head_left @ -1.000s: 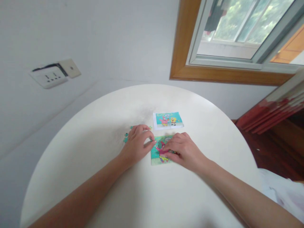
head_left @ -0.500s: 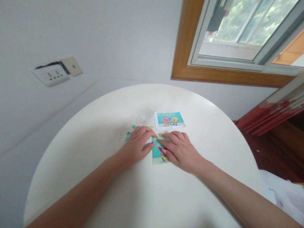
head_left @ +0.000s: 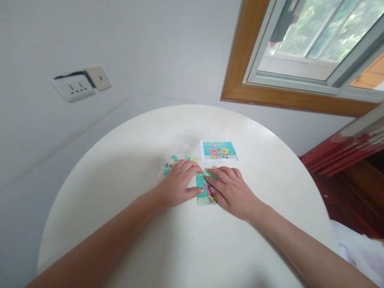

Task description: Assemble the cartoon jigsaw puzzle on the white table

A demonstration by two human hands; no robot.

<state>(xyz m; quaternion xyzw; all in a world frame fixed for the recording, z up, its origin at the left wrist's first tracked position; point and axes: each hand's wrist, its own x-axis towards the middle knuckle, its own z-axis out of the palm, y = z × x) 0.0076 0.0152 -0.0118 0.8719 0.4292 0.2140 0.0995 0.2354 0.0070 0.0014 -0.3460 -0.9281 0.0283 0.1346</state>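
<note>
A partly joined jigsaw puzzle [head_left: 202, 198], teal with a pink figure, lies flat on the white table. My left hand [head_left: 178, 183] rests at its left edge, thumb and index finger spread apart with the tips touching the puzzle. Across the puzzle's right part lies my right hand [head_left: 230, 191], its fingers stretched out and pressing on the surface; that side of the puzzle is hidden beneath it. Several loose puzzle pieces [head_left: 167, 171] are scattered beyond and to the left of my left hand, some partly covered by it.
A printed cartoon picture [head_left: 219, 152] lies just beyond the puzzle. The round table [head_left: 120, 160] stands against a wall with a socket [head_left: 73, 88]. A wood-framed window [head_left: 300, 102] and a red curtain [head_left: 333, 154] are at the right.
My left thumb has moved down along the puzzle's left edge, farther from the index finger. My right hand stays on the puzzle. The whole view has shifted slightly.
</note>
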